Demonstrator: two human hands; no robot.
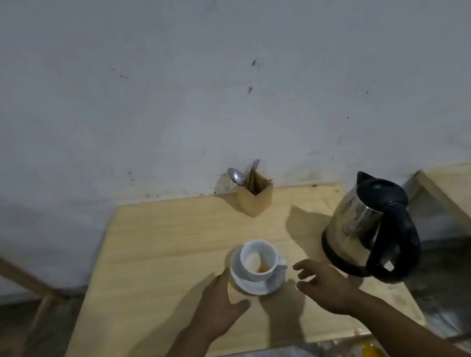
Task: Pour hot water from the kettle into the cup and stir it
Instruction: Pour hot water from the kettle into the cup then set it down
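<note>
A white cup (259, 260) stands on a white saucer (251, 285) in the middle of a light wooden table (156, 262); a little brown stuff lies at the cup's bottom. A steel kettle (358, 223) with a black lid and handle stands at the table's right side, spout toward the wall. My left hand (217, 305) rests flat just left of the saucer, fingers apart, holding nothing. My right hand (325, 288) hovers between the saucer and the kettle, fingers spread, holding nothing. A spoon (236, 176) sticks up from a wooden holder (255, 198) at the table's back edge.
The holder also carries forks and stands against a grey wall. A second wooden surface (468, 197) with a printed sheet lies to the right of the table. A wooden frame leg slants at the left. Bags and a yellow item lie on the floor near the table's front edge.
</note>
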